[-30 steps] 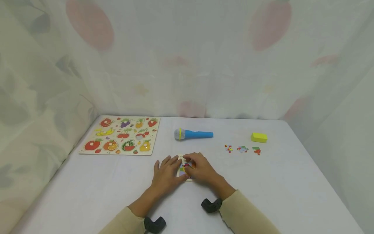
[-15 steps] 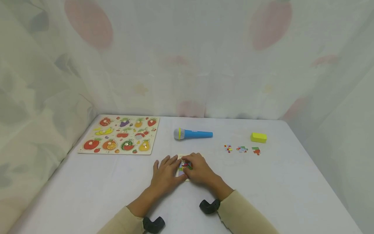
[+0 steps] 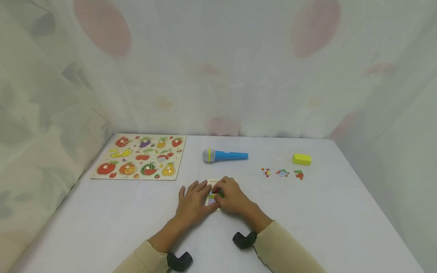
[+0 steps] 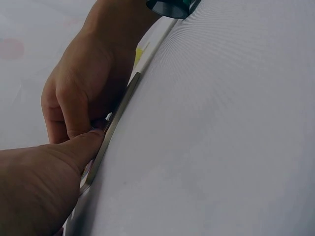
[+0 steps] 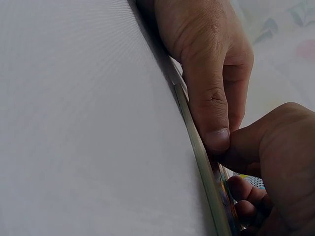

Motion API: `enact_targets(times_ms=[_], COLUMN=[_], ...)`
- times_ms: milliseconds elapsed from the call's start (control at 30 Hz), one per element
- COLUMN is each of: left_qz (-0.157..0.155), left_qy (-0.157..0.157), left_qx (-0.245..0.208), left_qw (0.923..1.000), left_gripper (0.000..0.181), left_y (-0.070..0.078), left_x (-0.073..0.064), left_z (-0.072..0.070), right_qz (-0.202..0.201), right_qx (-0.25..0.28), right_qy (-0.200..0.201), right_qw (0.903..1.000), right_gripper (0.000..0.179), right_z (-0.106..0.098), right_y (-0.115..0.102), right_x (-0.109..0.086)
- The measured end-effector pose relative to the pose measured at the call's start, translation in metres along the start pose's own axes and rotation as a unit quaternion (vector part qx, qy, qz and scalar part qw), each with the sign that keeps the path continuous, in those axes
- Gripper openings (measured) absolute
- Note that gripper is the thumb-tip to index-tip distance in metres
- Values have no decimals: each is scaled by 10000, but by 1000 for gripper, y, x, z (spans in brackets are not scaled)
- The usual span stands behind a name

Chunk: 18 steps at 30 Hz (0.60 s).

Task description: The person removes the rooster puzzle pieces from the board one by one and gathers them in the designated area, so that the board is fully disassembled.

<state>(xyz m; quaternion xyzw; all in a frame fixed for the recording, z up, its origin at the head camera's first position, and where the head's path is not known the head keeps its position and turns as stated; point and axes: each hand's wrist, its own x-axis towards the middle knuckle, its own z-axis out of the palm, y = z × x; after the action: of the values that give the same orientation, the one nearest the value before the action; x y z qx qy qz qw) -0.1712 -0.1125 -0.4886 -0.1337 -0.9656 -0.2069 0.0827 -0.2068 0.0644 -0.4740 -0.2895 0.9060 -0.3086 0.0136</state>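
A small picture puzzle board (image 3: 212, 202) with a pale frame lies flat before me in the head view. My left hand (image 3: 192, 202) rests along its left side, fingers spread and thumb pressing the lower part. Over the right half, the curled thumb and fingers of my right hand (image 3: 233, 198) pinch a small puzzle piece (image 3: 221, 194), dark with red and green, mostly covered by the fingers. In the right wrist view the board (image 5: 199, 157) shows edge-on, with the two thumbs close together above it. Much of the board's picture is hidden beneath the hands.
Three loose puzzle pieces (image 3: 282, 173) lie in a row to the right, a yellow block (image 3: 302, 159) behind them. Beyond the hands lies a blue toy microphone (image 3: 230, 156). A fruit peg puzzle (image 3: 180, 156) occupies the back left. Curtains surround the table.
My right hand's fingertips have shifted slightly left over the board, and the piece between them has turned or tilted. The left hand keeps its place on the board.
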Motion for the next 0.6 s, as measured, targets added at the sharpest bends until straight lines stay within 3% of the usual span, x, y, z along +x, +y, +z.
enact_targets(times_ms=[300,600], left_qz=[5,21], left_qy=[40,26], left_qx=[20,47], left_qw=[10000,10000], left_gripper=[70,69], left_y=[-1,-1], left_x=[0,1], left_z=[2,2], right_qz=[121,140], right_qx=[112,-190], right_qy=[0,-94], right_qw=[9999,9997], right_gripper=[31,33], right_z=[1,1], right_y=[-1,1], right_x=[1,0])
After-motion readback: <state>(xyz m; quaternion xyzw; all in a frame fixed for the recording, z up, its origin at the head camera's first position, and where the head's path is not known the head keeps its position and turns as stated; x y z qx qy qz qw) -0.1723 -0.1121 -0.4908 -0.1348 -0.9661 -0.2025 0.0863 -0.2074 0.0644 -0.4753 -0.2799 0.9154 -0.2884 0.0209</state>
